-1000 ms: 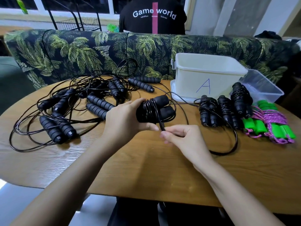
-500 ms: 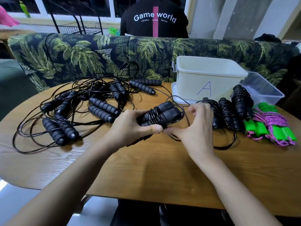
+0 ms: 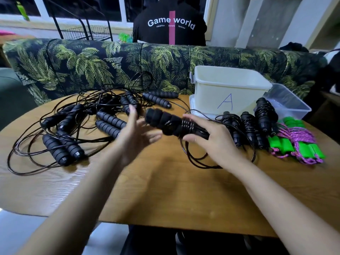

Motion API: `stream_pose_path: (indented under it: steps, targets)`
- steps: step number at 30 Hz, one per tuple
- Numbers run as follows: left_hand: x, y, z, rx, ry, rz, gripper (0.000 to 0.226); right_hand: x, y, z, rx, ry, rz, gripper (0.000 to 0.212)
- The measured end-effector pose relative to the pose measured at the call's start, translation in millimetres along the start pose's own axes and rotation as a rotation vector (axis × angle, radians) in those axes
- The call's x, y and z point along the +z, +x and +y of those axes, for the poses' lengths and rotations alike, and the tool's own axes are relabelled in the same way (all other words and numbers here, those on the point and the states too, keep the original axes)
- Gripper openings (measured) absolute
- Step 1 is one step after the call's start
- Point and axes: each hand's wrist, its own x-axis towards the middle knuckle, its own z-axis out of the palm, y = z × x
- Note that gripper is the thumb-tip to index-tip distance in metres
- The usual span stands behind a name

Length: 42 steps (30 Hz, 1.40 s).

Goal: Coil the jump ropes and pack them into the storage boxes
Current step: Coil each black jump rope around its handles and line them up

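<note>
Head view: right hand (image 3: pixel 211 142) is gripping a half-wound black jump rope (image 3: pixel 165 122); left hand (image 3: pixel 134 133) is hovering, fingers released. Loose cord (image 3: pixel 195 162) is wanting winding next, I reckon.

White box (image 3: pixel 230 85) reads "A"; black shirt (image 3: pixel 169 24) reads "Game world".

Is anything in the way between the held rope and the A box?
Nothing visible. The right hand grips the held rope in front of the A box, whose top is open; coiled ropes lie beside the path.
</note>
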Motion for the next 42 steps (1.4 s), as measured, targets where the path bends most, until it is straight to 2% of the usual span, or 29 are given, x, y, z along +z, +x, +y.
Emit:
stream_pose_path:
  steps: [2, 4, 5, 8, 10, 13, 15, 17, 19, 22, 24, 27, 29, 32, 35, 37, 40, 42]
  targets:
    - [25, -3, -30, -0.004, 0.021, -0.045, 0.080, 7, 3, 6, 0.174, 0.118, 0.089, 0.053]
    - [52, -11, -52, 0.081, 0.191, -0.142, 0.064, 12, 5, 12, 0.255, 0.205, 0.113, 0.058]
    - [59, -12, -60, 0.125, 0.245, -0.173, 0.055, 14, 6, 14, 0.268, 0.240, 0.117, 0.053]
    - [60, -4, -56, 0.211, 0.299, -0.120, 0.022, 12, 8, 15, 0.288, 0.389, 0.164, 0.021]
    - [54, 3, -43, 0.294, 0.457, -0.068, 0.010, 3, 9, 13, 0.304, 0.534, 0.183, 0.010]
    - [41, 17, -25, 0.360, 0.648, -0.109, 0.020, -6, 10, 12, 0.339, 0.641, 0.161, 0.010]
    - [36, 24, -14, 0.392, 0.694, -0.110, 0.033, -5, 10, 11, 0.394, 0.718, 0.142, 0.020]
    - [34, 32, -7, 0.435, 0.660, -0.086, 0.033, 0, 11, 10, 0.469, 0.799, 0.138, 0.035]
    - [33, 41, -4, 0.441, 0.605, -0.086, 0.016, 5, 11, 11, 0.532, 0.888, 0.145, 0.045]
    - [30, 55, -6, 0.324, 0.395, -0.108, 0.022, 11, 13, 15, 0.595, 0.999, 0.124, 0.050]
    - [31, 63, -10, 0.196, 0.176, -0.116, 0.028, 17, 16, 21, 0.586, 0.916, 0.119, 0.045]
    - [36, 74, -18, 0.109, 0.063, -0.067, 0.027, 28, 23, 36, 0.416, 0.383, 0.222, 0.032]
    - [38, 81, -25, 0.107, 0.044, -0.027, 0.030, 33, 26, 41, 0.305, 0.033, 0.252, 0.050]
    - [39, 87, -33, 0.117, 0.035, 0.024, 0.041, 44, 23, 42, 0.157, -0.273, 0.117, 0.069]
    - [40, 87, -40, 0.133, 0.085, 0.042, 0.038, 57, 20, 50, 0.167, -0.624, 0.075, 0.095]
    - [40, 86, -42, 0.139, 0.088, 0.042, 0.036, 61, 23, 56, 0.146, -0.695, 0.132, 0.101]
    - [39, 79, -39, 0.128, 0.119, -0.028, 0.041, 53, 24, 59, 0.052, -0.661, 0.179, 0.092]
    - [38, 71, -39, 0.095, 0.172, -0.047, 0.039, 44, 22, 58, 0.060, -0.665, 0.170, 0.090]
